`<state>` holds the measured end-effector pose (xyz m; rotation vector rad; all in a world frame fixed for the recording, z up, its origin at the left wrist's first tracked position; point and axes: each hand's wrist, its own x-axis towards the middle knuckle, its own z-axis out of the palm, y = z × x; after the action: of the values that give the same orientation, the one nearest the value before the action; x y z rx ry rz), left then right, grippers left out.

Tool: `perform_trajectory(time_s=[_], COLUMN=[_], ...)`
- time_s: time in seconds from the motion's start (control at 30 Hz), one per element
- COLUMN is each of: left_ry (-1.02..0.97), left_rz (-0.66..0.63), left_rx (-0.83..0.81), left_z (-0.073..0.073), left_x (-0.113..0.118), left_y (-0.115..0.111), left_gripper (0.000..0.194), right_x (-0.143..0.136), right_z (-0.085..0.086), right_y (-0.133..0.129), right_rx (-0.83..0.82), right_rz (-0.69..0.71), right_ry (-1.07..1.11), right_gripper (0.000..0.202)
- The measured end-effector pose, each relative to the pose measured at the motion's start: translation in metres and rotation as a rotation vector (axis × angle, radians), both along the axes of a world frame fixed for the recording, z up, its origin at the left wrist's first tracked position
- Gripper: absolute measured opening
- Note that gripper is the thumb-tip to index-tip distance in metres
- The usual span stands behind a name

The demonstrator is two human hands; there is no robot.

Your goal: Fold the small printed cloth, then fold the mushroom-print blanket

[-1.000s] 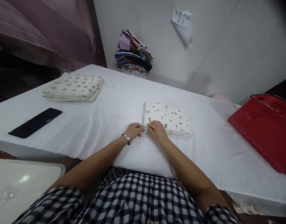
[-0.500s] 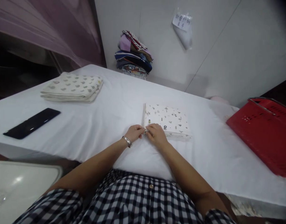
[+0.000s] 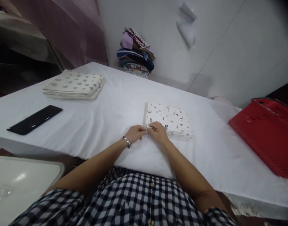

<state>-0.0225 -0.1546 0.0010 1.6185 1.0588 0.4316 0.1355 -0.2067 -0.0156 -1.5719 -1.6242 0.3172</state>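
A folded white cloth [image 3: 169,117] with small dark printed motifs lies on the white-covered table [image 3: 125,94] in front of me. At its near left corner, my left hand [image 3: 135,133] pinches the edge of the cloth between thumb and fingers. Close beside it, my right hand [image 3: 158,131] is closed on the same corner, its fingertips almost meeting those of the left. The exact bit of fabric between the fingertips is partly hidden by the hands. A silver bracelet [image 3: 127,142] circles my left wrist.
Another folded cloth [image 3: 75,84] with grey motifs lies at the table's far left, a black phone [image 3: 34,120] nearer me. On the right stands a red basket [image 3: 264,135]. A stack of folded fabrics [image 3: 136,53] rises by the wall. A white basin [image 3: 24,179] is at lower left.
The view has tilted and shifted slightly. Both hands stay at the cloth's near left corner, with only a small change in finger position. The cloth lies where it was.
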Motion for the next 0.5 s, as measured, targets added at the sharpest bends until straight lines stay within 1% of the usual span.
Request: perform_trajectory(time_s=[0.1, 0.23, 0.5], left_ry=[0.006, 0.001, -0.013], left_rz=[0.004, 0.029, 0.068], left_rx=[0.009, 0.035, 0.059], left_z=[-0.0010, -0.0024, -0.0068], left_x=[0.0029, 0.0058, 0.0072], left_y=[-0.0002, -0.0008, -0.0028], left_gripper=[0.018, 0.021, 0.015], right_x=[-0.0002, 0.0008, 0.0026], right_z=[0.0011, 0.0036, 0.0046], right_y=[-0.0006, -0.0011, 0.0003], right_rx=[-0.002, -0.040, -0.061], right_rz=[0.001, 0.036, 0.056], right_ry=[-0.004, -0.011, -0.028], right_gripper=[0.013, 0.016, 0.013])
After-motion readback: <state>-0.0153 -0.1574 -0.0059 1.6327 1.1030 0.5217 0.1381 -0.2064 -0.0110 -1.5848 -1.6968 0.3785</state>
